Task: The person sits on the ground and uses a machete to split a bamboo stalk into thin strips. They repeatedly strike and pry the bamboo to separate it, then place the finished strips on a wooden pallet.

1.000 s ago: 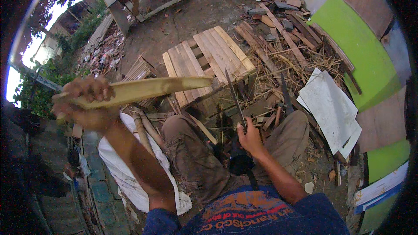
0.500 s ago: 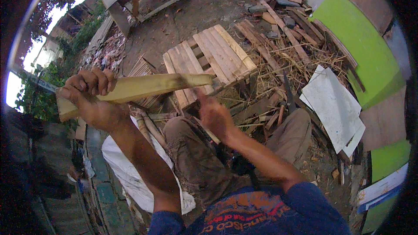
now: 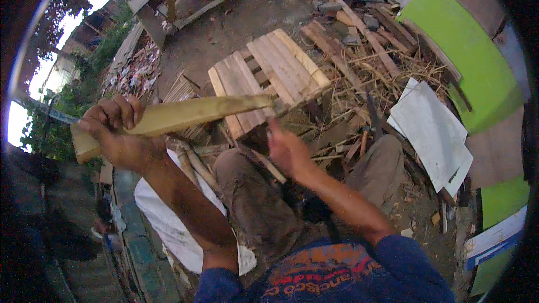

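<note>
My left hand (image 3: 122,134) is wrapped around the thick end of a long pale wooden board (image 3: 188,113). It holds the board raised and nearly level, with the narrower, rounded end pointing right. Just below that narrow end is my right hand (image 3: 289,150), smeared by motion. Its upper fingertip comes close to the wood, but I cannot tell whether it touches. Whether anything is in its fingers is too blurred to make out. Beyond the board, a low slatted wooden pallet-like stand (image 3: 281,67) rests on the ground in front of my knees.
Scrap wood and dry sticks (image 3: 365,50) are heaped at the right. White sheets (image 3: 432,134) lie beside bright green panels (image 3: 466,50). A white sack (image 3: 168,219) is by my left leg. A wooden table (image 3: 185,0) stands far left, near scattered litter (image 3: 137,67).
My right hand has moved slightly right and down, away from the board's side toward its narrow tip. My left hand still grips the board, nearly in the same place.
</note>
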Available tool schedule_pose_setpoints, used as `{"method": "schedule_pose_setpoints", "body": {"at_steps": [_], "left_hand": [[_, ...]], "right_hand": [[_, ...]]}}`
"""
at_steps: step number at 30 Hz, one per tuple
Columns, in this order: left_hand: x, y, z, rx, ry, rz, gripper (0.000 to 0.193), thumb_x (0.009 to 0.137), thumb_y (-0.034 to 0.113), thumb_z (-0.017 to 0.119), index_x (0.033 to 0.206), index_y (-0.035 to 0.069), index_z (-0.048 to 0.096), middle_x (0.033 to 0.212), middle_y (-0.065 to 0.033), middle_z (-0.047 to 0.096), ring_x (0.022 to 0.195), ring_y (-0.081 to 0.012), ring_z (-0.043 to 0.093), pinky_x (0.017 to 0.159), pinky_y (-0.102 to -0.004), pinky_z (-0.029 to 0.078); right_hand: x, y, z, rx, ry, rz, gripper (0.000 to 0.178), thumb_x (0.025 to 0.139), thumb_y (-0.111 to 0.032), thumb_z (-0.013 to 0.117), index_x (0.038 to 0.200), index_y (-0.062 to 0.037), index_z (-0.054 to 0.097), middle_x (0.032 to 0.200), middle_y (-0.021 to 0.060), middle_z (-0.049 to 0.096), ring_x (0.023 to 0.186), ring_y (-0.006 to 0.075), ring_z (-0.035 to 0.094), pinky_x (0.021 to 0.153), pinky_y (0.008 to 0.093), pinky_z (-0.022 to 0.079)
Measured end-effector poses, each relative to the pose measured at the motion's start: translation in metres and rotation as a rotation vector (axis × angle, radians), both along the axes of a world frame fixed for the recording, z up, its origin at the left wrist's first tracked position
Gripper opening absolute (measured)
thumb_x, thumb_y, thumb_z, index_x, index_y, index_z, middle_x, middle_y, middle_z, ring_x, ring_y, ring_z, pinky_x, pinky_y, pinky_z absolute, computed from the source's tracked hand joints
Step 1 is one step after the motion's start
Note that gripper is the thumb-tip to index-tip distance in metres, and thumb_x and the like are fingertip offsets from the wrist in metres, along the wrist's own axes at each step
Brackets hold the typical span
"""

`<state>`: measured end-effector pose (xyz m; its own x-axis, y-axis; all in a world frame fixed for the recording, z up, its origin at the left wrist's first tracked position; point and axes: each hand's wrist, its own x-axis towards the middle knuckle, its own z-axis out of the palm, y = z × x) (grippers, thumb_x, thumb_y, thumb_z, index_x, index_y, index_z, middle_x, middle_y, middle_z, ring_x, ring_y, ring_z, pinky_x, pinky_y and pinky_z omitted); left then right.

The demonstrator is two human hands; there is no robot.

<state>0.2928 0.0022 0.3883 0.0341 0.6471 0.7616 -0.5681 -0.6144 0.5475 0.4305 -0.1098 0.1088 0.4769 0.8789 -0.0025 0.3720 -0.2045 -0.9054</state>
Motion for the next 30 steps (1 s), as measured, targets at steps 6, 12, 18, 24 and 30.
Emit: {"method": "schedule_pose_setpoints", "body": {"at_steps": [6, 12, 18, 24, 30], "left_hand": [[0.009, -0.004, 0.003, 0.014, 0.002, 0.03, 0.041, 0.102, 0.044, 0.048, 0.077, 0.013, 0.038, 0.064, 0.001, 0.029, 0.051, -0.0103, 0.03, 0.049, -0.0252, 0.028], [0.009, -0.008, 0.0, -0.068, -0.018, 0.102, 0.04, 0.102, 0.041, 0.051, 0.076, 0.014, 0.038, 0.064, 0.0016, 0.03, 0.051, -0.0103, 0.031, 0.049, -0.0257, 0.028], [-0.026, 0.002, -0.02, 0.017, -0.101, -0.147, 0.035, 0.102, 0.04, 0.05, 0.08, 0.013, 0.043, 0.065, 0.0009, 0.032, 0.053, -0.0104, 0.032, 0.05, -0.0262, 0.029], [-0.117, 0.013, -0.058, 0.011, -0.298, -0.154, 0.04, 0.101, 0.047, 0.048, 0.084, 0.011, 0.054, 0.064, 0.0, 0.04, 0.054, -0.0115, 0.039, 0.052, -0.0279, 0.035], [-0.135, 0.004, -0.127, -0.215, -0.566, -0.167, 0.047, 0.1, 0.051, 0.047, 0.088, 0.009, 0.063, 0.073, -0.0047, 0.06, 0.064, -0.0176, 0.06, 0.064, -0.0303, 0.053]], "right_hand": [[0.011, -0.009, -0.003, -0.201, -0.127, -0.06, 0.042, 0.095, -0.017, 0.05, 0.134, -0.0036, 0.045, 0.085, 0.03, 0.066, 0.082, 0.0479, 0.064, 0.072, 0.0562, 0.051], [0.001, -0.007, -0.013, -0.213, -0.199, -0.036, 0.033, 0.096, -0.017, 0.049, 0.124, 0.0009, 0.049, 0.087, 0.0328, 0.064, 0.08, 0.051, 0.063, 0.072, 0.0593, 0.051], [0.004, -0.031, -0.013, 0.057, -0.242, -0.12, 0.028, 0.096, -0.017, 0.052, 0.117, 0.0021, 0.054, 0.082, 0.0288, 0.065, 0.076, 0.0489, 0.062, 0.067, 0.0554, 0.05], [-0.007, -0.055, -0.041, 0.342, 0.394, -0.408, 0.04, 0.097, -0.038, 0.059, 0.108, 0.0012, 0.06, 0.083, 0.0114, 0.069, 0.062, 0.0235, 0.062, 0.056, 0.0415, 0.051], [0.017, -0.032, -0.001, 0.552, 0.984, -0.647, 0.046, 0.095, -0.046, 0.062, 0.102, -0.0004, 0.055, 0.095, 0.0086, 0.065, 0.051, 0.0118, 0.046, 0.048, 0.0321, 0.044]]}}
